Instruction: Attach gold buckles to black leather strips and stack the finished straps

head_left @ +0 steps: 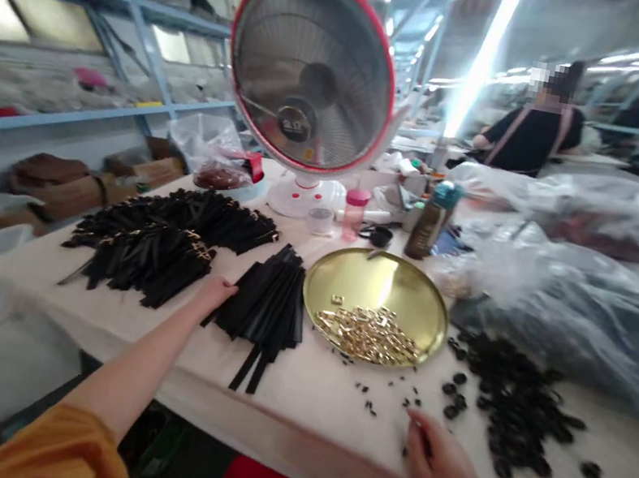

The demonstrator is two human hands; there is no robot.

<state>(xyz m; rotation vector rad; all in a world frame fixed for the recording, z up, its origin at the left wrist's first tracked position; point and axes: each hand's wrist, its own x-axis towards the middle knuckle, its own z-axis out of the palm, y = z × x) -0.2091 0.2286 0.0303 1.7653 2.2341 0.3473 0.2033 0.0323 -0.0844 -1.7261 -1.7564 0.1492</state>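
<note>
My left hand [215, 292] reaches across the white table [323, 429] and rests on the left side of a bundle of black straps [270, 309], fingers curled against it. My right hand [442, 471] sits near the table's front edge, fingers pinched on a small dark piece beside scattered tiny black parts [384, 395]. Between the hands stands a round gold tray [379, 286] holding several gold buckles [368, 334]. A heap of black buttons [513, 401] lies just right of my right hand.
A larger pile of black straps with gold ends [165, 236] lies at the left. A red-rimmed round heater [315, 69] stands at the back, with a brown bottle [429, 221], a pink cup [355, 212] and plastic bags [586, 269] nearby. A person [533, 128] works behind; shelves at left.
</note>
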